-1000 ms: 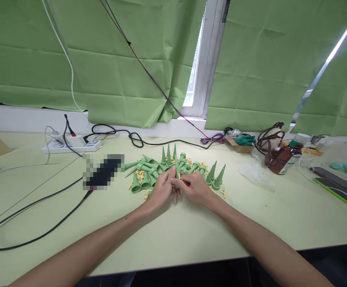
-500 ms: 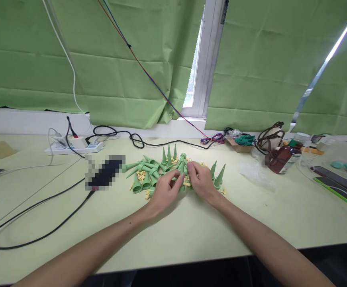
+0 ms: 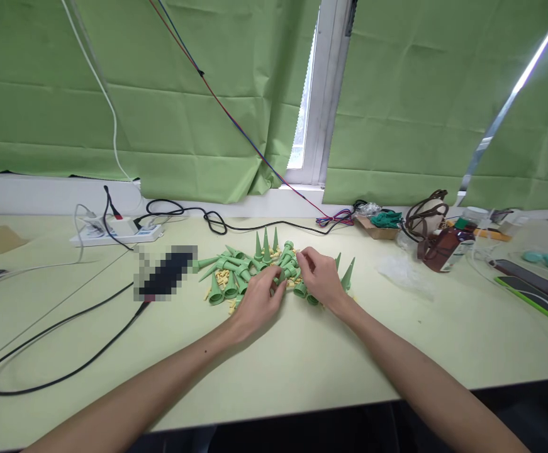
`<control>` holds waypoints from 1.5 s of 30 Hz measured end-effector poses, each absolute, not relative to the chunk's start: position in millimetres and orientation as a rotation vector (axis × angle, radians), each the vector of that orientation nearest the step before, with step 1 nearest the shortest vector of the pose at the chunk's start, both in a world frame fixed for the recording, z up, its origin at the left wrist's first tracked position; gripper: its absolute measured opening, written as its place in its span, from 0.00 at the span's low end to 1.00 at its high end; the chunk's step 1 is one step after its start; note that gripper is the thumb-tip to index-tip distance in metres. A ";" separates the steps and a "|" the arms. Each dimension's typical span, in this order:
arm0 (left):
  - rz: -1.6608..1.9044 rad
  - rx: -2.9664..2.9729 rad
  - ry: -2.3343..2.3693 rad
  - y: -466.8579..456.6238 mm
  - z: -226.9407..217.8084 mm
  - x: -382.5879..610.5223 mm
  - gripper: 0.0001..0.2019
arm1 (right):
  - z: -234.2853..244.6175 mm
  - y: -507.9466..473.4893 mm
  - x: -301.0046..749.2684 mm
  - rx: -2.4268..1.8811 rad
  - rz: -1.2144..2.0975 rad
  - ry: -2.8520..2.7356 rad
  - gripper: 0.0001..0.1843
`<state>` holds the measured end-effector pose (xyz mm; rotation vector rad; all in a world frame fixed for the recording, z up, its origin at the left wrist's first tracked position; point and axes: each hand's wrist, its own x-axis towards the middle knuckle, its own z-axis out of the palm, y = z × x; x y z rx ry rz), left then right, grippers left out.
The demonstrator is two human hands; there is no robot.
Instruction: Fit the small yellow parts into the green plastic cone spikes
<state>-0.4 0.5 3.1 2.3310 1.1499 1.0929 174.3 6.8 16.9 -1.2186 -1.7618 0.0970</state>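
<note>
Several green plastic cone-shaped spikes (image 3: 216, 294) lie heaped on the table, with small pale-yellow plastic pieces (image 3: 224, 277) scattered among them. My left hand (image 3: 259, 297) rests at the near edge of the heap, thumb and fingers curled around a green spike (image 3: 282, 275), of which only part shows. Over the right side of the heap, my right hand (image 3: 323, 278) has its fingers bent and closed together; what they hold, if anything, is hidden. Some cones stand point up behind the hands, such as an upright spike (image 3: 266, 246), and another spike (image 3: 348, 274) stands right of my right hand.
A blurred-out dark device (image 3: 167, 274) with a black cable lies left of the heap. Behind it is a power strip (image 3: 117, 234). To the right are a crumpled clear plastic bag (image 3: 403, 274), a brown bottle (image 3: 448, 248) and phones (image 3: 535, 282).
My right hand has moved slightly right, away from my left hand, and the gap between them is wider. The green spike between the hands now stays in my left hand.
</note>
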 end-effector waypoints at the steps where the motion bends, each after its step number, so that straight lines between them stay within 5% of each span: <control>1: 1.082 2.348 1.155 1.1 3.5 -0.9 0.07 | 16.5 7.4 174.8 -1.239 0.096 -1.799 0.12; 6: 1.071 2.418 1.223 5.2 4.9 -4.5 0.07 | 14.9 10.6 177.2 -1.365 0.068 -1.960 0.07; 23: 1.041 2.326 1.377 0.1 8.3 -4.7 0.15 | 12.9 14.8 183.8 -1.636 0.045 -2.133 0.13; 32: 1.367 2.290 1.261 -8.0 8.1 -0.8 0.06 | 11.8 13.6 180.3 -1.745 0.048 -2.127 0.12; 45: 0.785 2.799 0.622 -19.9 -3.1 1.1 0.12 | 10.0 14.5 179.2 -1.754 0.086 -2.083 0.16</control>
